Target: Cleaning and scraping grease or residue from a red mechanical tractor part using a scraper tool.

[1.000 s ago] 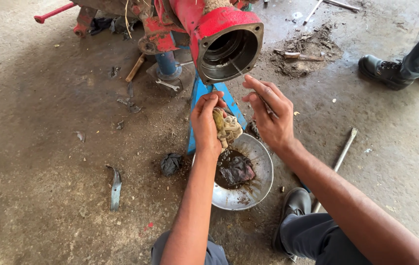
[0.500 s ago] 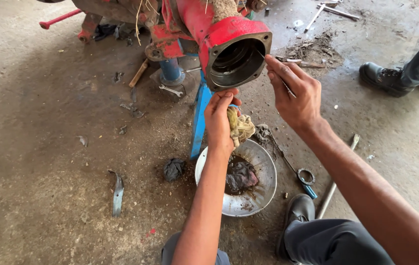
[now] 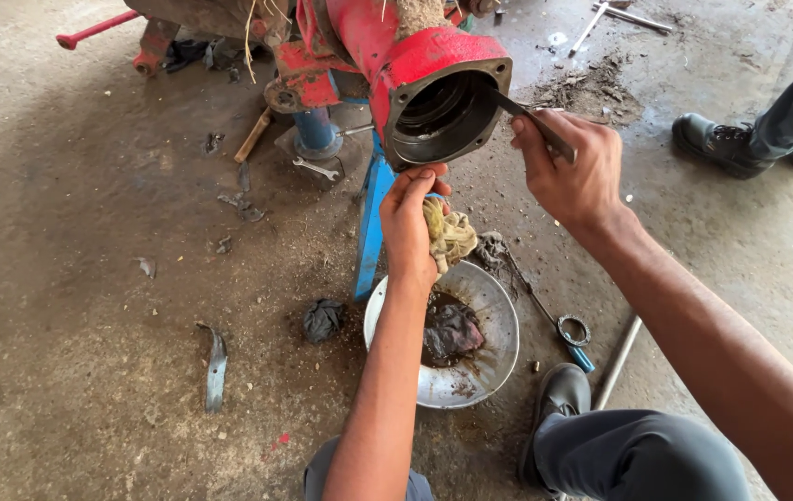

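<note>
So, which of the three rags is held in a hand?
The yellowish rag, gripped in the left hand under the red housing. The dark rags lie untouched: one in the metal bowl, one on the floor.

The single head camera looks steeply down from close above the person's arms. It faces forward onto the red housing [image 3: 433, 93] and concrete floor [image 3: 90, 278] below.

Concrete floor [image 3: 71, 371] beneath me is carrying: metal bowl [image 3: 498, 315], dark rag [image 3: 323, 320], bent metal strip [image 3: 216, 366], spanner [image 3: 315, 168], steel rod [image 3: 617, 362], dirt pile [image 3: 591, 88].
</note>
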